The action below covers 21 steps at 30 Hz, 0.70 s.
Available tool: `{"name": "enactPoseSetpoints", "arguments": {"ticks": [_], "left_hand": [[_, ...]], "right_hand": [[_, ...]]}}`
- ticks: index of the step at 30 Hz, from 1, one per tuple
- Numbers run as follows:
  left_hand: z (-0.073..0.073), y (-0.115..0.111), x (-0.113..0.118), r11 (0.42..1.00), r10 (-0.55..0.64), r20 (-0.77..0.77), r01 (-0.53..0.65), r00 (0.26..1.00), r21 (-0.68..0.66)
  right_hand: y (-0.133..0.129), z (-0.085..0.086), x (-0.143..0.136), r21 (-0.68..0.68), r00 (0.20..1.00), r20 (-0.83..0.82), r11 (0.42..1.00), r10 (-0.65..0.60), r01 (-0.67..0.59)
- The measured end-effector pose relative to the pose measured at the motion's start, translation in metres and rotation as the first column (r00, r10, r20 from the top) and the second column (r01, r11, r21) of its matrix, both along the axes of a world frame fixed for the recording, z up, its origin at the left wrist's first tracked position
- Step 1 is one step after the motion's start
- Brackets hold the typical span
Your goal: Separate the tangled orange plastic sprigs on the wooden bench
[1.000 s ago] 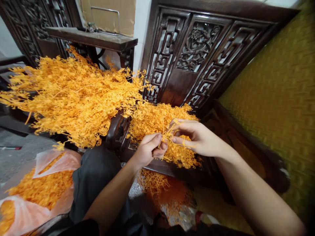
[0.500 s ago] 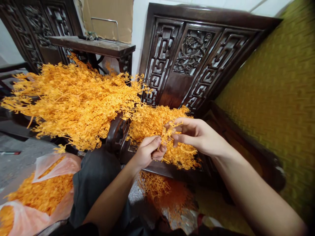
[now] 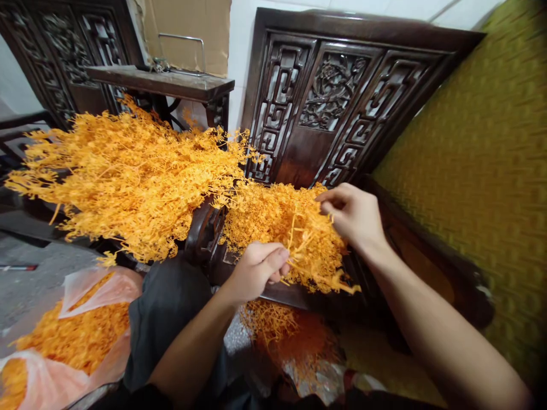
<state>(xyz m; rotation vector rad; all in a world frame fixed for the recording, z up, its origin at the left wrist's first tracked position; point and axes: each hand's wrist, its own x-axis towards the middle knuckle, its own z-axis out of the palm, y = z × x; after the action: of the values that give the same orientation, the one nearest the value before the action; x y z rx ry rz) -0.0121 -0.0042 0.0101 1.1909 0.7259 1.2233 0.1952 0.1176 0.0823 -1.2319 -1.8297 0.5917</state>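
Note:
Fingers of my left hand (image 3: pixel 261 266) are closed round an orange dried-flower sprig (image 3: pixel 292 232), whose thin stalks rise from the fist. Just beyond it, an orange dried-flower pile (image 3: pixel 252 210) lies on the dark wooden chair seat (image 3: pixel 294 294). My right hand (image 3: pixel 354 215) is over the pile's right side, with thumb and fingers pinched together; whatever sits between the fingertips is too small to make out. The two hands are apart. A bigger heap of the same dried flowers (image 3: pixel 128 171) spreads to the left, over the chair's arm.
Pinkish plastic bags (image 3: pixel 92 350) with orange flower bits stand at lower left. Below the seat is another orange tangle of stalks (image 3: pixel 271 324). A carved chair back (image 3: pixel 305 154) rises behind, a small side table (image 3: pixel 164 80) left of it, a yellow-green woven panel (image 3: pixel 474 159) at right.
My right hand has moved away to the right from the left hand and closed from spread fingers to a pinch. The left hand keeps its sprig in nearly the same place.

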Motion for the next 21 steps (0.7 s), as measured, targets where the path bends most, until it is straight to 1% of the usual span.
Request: {"name": "enactPoseSetpoints", "arguments": {"ticks": [1,2,4,6,8,10,13,17,21], "left_hand": [[0.002,-0.002,-0.002,1.0,0.003,-0.013,-0.003,1.0,0.0],[0.003,-0.002,-0.004,1.0,0.001,-0.003,-0.001,1.0,-0.017],[0.003,0.001,-0.005,0.997,-0.01,0.07,0.015,0.997,-0.074],[0.002,0.006,-0.004,0.993,-0.005,0.171,0.026,0.985,-0.117],[0.0,0.012,-0.001,0.991,0.013,0.243,0.021,0.97,-0.135],[0.0,0.015,0.001,0.989,0.021,0.273,0.02,0.962,-0.147],[0.0,0.015,0.002,0.987,0.02,0.275,0.026,0.961,-0.161],[0.002,0.013,-0.001,0.987,0.046,0.286,0.0,0.957,-0.16],[0.001,0.014,-0.003,0.989,0.045,0.281,-0.004,0.959,-0.147]], "right_hand": [[0.013,-0.005,0.011,-0.073,0.994,-0.067,0.994,-0.081,0.076],[0.026,-0.01,0.022,-0.174,0.981,-0.164,0.982,-0.105,0.076],[0.043,-0.017,0.04,-0.347,0.946,-0.313,0.938,-0.088,-0.027],[0.05,-0.021,0.048,-0.431,0.918,-0.395,0.892,-0.05,-0.137],[0.048,-0.021,0.048,-0.465,0.909,-0.416,0.865,-0.027,-0.187],[0.043,-0.02,0.043,-0.476,0.908,-0.418,0.854,-0.012,-0.208],[0.038,-0.017,0.036,-0.486,0.913,-0.407,0.845,0.006,-0.222],[0.037,-0.013,0.034,-0.495,0.917,-0.399,0.84,0.007,-0.221],[0.034,-0.009,0.032,-0.478,0.92,-0.384,0.838,0.072,-0.265]]}}
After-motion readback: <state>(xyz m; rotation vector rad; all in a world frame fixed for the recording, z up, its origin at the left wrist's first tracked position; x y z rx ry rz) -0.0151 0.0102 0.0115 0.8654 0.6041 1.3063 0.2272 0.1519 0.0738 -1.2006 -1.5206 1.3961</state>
